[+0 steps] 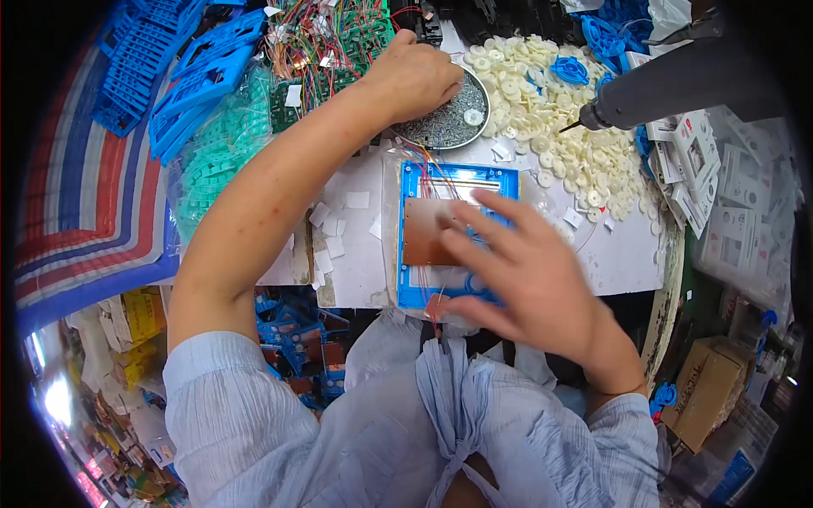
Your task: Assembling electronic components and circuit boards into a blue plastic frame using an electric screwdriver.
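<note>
My left hand reaches across to a round dish full of small metal pieces that look like screws. Its fingers curl down at the dish, and their tips are hidden. A blue plastic housing lies at the table's front edge with a brown circuit board and several thin wires in it. Over the housing's right side is my right hand, fingers spread and slightly blurred, holding nothing I can see. A small reddish-brown board on wires hangs at the housing's near edge, close to the right thumb.
A dark electric screwdriver juts in from the upper right. Below it spreads a heap of cream round plastic pieces. Green boards with wires, bagged turquoise parts and blue frames crowd the left. White printed panels stand right.
</note>
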`<state>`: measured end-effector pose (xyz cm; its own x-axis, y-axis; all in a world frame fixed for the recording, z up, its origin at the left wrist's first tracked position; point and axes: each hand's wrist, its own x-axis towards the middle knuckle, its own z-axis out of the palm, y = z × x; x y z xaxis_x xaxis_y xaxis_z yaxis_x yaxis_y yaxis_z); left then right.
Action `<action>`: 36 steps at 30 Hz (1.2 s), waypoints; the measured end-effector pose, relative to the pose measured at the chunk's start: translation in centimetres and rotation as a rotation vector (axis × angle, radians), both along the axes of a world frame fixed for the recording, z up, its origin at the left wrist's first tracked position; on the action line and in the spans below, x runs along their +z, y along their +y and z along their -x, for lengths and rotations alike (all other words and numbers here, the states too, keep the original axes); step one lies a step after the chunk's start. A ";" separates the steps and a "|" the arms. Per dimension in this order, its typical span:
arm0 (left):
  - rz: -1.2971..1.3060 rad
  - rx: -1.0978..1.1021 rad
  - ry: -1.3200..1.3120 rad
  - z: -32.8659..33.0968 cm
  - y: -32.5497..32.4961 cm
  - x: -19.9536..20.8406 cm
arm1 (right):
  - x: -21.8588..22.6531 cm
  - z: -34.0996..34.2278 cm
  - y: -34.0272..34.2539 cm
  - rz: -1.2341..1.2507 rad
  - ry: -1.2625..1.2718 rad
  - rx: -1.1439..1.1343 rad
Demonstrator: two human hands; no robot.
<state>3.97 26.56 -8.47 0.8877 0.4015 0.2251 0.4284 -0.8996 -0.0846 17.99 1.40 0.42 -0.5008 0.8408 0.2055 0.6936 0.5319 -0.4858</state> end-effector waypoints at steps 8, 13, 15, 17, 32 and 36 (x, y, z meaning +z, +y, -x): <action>-0.168 -0.006 -0.147 -1.8 0.8 0.6 | 2.7 -12.0 5.8 -0.443 1.350 -0.071; 0.235 -0.004 -0.479 2.1 -5.7 4.2 | 2.8 -9.3 8.4 0.228 1.055 0.110; 0.463 -0.048 -0.617 4.3 -11.2 4.6 | 2.0 -7.1 7.6 0.305 1.142 0.153; 0.604 -0.020 -0.724 5.8 -16.0 3.7 | 1.6 -4.1 6.4 0.311 1.282 0.171; 0.362 0.062 -0.586 9.6 -18.7 4.1 | 3.9 -0.1 2.7 0.367 1.324 0.200; 0.365 0.117 -0.549 8.6 -19.2 4.0 | 3.9 0.3 2.5 0.417 1.336 0.190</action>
